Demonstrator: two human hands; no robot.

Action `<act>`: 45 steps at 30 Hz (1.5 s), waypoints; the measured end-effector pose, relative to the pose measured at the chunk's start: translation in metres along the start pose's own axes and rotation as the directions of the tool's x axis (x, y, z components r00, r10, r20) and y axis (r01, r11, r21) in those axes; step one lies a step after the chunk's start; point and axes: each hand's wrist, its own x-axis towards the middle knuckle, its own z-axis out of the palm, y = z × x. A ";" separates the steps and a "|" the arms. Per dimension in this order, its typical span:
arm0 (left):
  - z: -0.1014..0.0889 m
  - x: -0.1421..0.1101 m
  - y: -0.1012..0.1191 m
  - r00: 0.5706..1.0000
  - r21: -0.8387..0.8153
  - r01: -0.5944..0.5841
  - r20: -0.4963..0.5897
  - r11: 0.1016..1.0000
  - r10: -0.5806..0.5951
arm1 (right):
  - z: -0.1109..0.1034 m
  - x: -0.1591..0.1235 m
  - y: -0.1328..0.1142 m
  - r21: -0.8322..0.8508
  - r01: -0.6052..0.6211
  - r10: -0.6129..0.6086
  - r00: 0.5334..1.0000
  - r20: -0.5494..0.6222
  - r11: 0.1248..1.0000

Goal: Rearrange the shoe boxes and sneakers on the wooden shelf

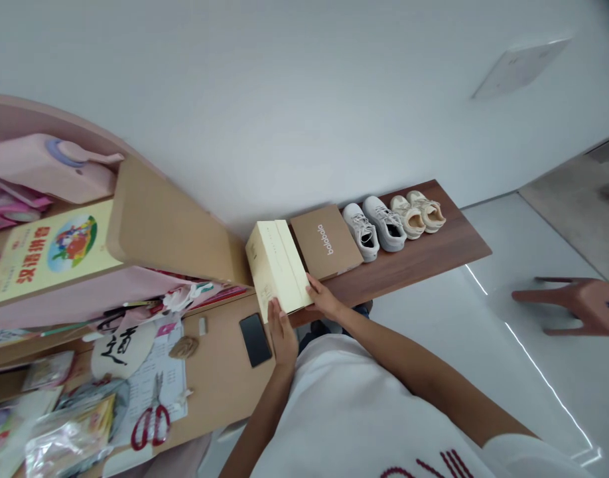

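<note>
A cream cardboard box (pixel 280 265) stands at the wall end of a brown wooden bench, at the corner beside the desk. My left hand (pixel 283 334) presses along its near left side, fingers straight and close together. Around its right edge, near the front corner, my right hand (pixel 325 298) curls its fingers, so the box is held between both hands. The fingertips' undersides are hidden. Touching or nearly touching the cream box on its right is a brown shoe box (pixel 326 240) with "balabala" printed on the lid.
On the bench (pixel 451 242) stand white sneakers (pixel 384 222) and smaller beige shoes (pixel 426 211). A black phone (pixel 255 340), red-handled scissors (pixel 154 418) and papers lie on the desk (pixel 219 378). A shelf panel (pixel 175 229) rises at left. A reddish-brown stool (pixel 583 305) is at right.
</note>
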 end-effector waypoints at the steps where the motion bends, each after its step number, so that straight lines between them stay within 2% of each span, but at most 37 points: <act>1: 0.001 -0.002 0.000 1.000 0.053 -0.021 0.023 0.998 0.020 | 0.000 0.003 0.004 0.017 -0.039 0.039 0.999 -0.007 0.999; 6: 0.018 -0.006 0.001 0.988 0.213 -0.076 0.151 0.974 0.044 | 0.004 0.020 0.022 0.070 -0.170 0.172 0.985 -0.025 0.983; 10: 0.034 -0.001 -0.003 0.972 0.244 -0.097 0.230 0.965 0.039 | 0.001 0.021 0.030 0.038 -0.190 0.193 0.977 -0.088 0.981; 13: 0.041 0.003 -0.006 0.964 0.240 -0.089 0.265 0.967 0.023 | -0.021 0.010 0.026 -0.023 -0.137 0.135 0.987 -0.091 0.990; 15: 0.047 0.006 -0.005 0.966 0.210 -0.094 0.254 0.973 0.039 | -0.048 0.003 0.016 -0.154 -0.009 -0.019 0.983 -0.183 0.988; 16: 0.052 0.010 -0.003 0.967 0.176 -0.105 0.249 0.979 0.059 | -0.063 0.002 0.009 -0.243 0.074 -0.139 0.955 -0.264 0.967; 17: 0.058 0.015 0.001 0.965 0.129 -0.111 0.249 0.985 0.077 | -0.078 0.002 0.000 -0.334 0.132 -0.262 0.887 -0.381 0.933; 19: 0.075 0.031 0.011 0.963 0.026 -0.074 0.261 0.997 0.065 | -0.106 0.008 -0.020 -0.481 0.109 -0.412 0.696 -0.588 0.870; 20: 0.084 0.041 0.017 0.965 -0.013 -0.015 0.262 1.000 0.018 | -0.117 0.014 -0.029 -0.521 0.071 -0.437 0.646 -0.626 0.851; 21: 0.094 0.052 0.023 0.965 -0.038 0.063 0.258 0.997 -0.052 | -0.125 0.020 -0.038 -0.546 0.032 -0.435 0.644 -0.629 0.837; 23: 0.113 0.072 0.033 0.952 -0.061 0.208 0.241 0.976 -0.188 | -0.137 0.032 -0.052 -0.583 -0.037 -0.391 0.707 -0.589 0.812; 24: 0.120 0.079 0.037 0.948 -0.080 0.239 0.233 0.968 -0.215 | -0.141 0.037 -0.057 -0.601 -0.071 -0.366 0.734 -0.572 0.796; 27: 0.137 0.089 0.041 0.948 -0.149 0.271 0.212 0.951 -0.237 | -0.155 0.043 -0.064 -0.663 -0.142 -0.334 0.775 -0.537 0.735; 30: 0.148 0.082 0.042 0.952 -0.222 0.281 0.191 0.934 -0.241 | -0.173 0.042 -0.067 -0.715 -0.162 -0.266 0.855 -0.446 0.680; 32: 0.151 0.074 0.047 0.957 -0.250 0.272 0.175 0.929 -0.233 | -0.188 0.038 -0.068 -0.719 -0.181 -0.208 0.885 -0.417 0.671; 33: 0.151 0.070 0.051 0.962 -0.247 0.253 0.164 0.936 -0.217 | -0.194 0.036 -0.067 -0.696 -0.188 -0.176 0.892 -0.417 0.693; 35: 0.148 0.059 0.063 0.981 -0.192 0.164 0.137 0.967 -0.139 | -0.205 0.030 -0.064 -0.546 -0.190 -0.071 0.904 -0.422 0.816; 38: 0.136 0.032 0.089 0.993 -0.006 -0.093 0.077 0.996 0.093 | -0.210 0.018 -0.053 -0.231 -0.206 0.111 0.923 -0.369 0.951; 41: 0.128 -0.006 0.116 0.955 0.195 -0.293 0.006 0.936 0.297 | -0.204 0.010 -0.040 -0.056 -0.281 0.259 0.933 -0.249 0.958; 43: 0.127 -0.027 0.129 0.923 0.265 -0.377 0.026 0.887 0.384 | -0.196 0.008 -0.035 -0.011 -0.356 0.350 0.923 -0.159 0.934; 45: 0.130 -0.039 0.136 0.894 0.282 -0.446 0.098 0.849 0.437 | -0.191 0.006 -0.034 -0.038 -0.423 0.417 0.902 -0.109 0.905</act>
